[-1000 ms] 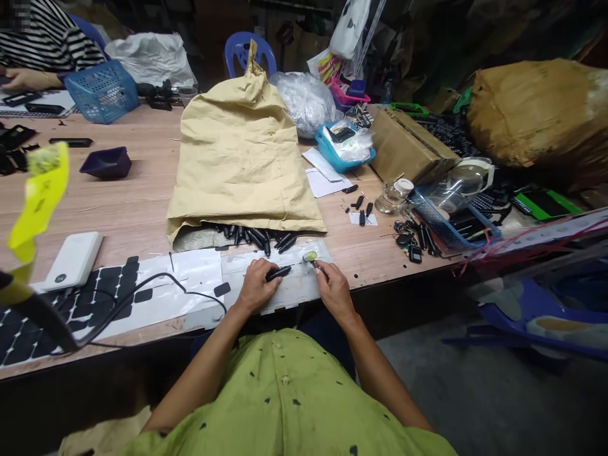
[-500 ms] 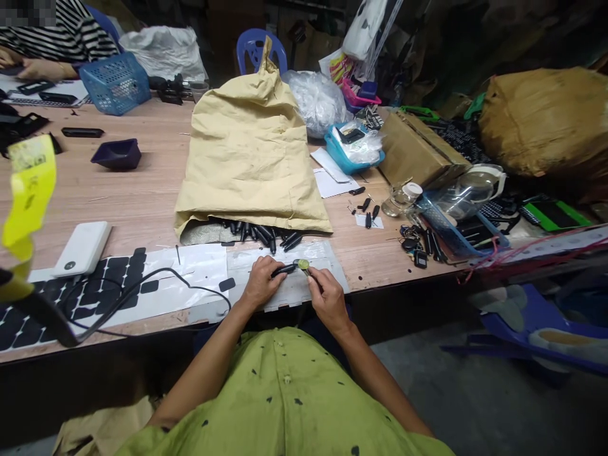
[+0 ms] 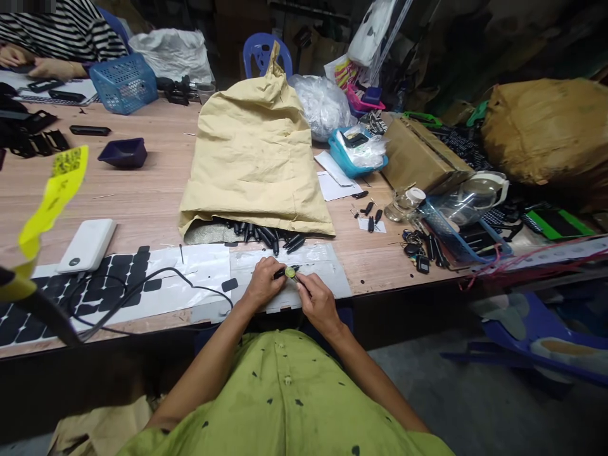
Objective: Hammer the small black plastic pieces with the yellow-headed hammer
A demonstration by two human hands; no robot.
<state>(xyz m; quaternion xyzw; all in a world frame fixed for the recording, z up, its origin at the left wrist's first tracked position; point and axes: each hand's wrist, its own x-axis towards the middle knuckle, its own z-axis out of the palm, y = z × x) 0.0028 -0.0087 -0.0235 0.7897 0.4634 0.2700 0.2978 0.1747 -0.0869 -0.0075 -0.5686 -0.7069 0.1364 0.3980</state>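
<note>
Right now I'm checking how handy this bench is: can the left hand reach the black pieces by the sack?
Probably yes: the black pieces jut from the sack just beyond the left hand, with nothing seemingly between. But it grips a black part, so it may need freeing first.

My black piece (image 3: 279,274) looks like plastic, my shirt (image 3: 282,405) matt cloth; the tabletop (image 3: 156,190) shows wood grain, the beige sack (image 3: 256,158) looks matt and creased.

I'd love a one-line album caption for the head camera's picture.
Left hand holds a black piece, right hand a green-ended tool close to it.
</note>
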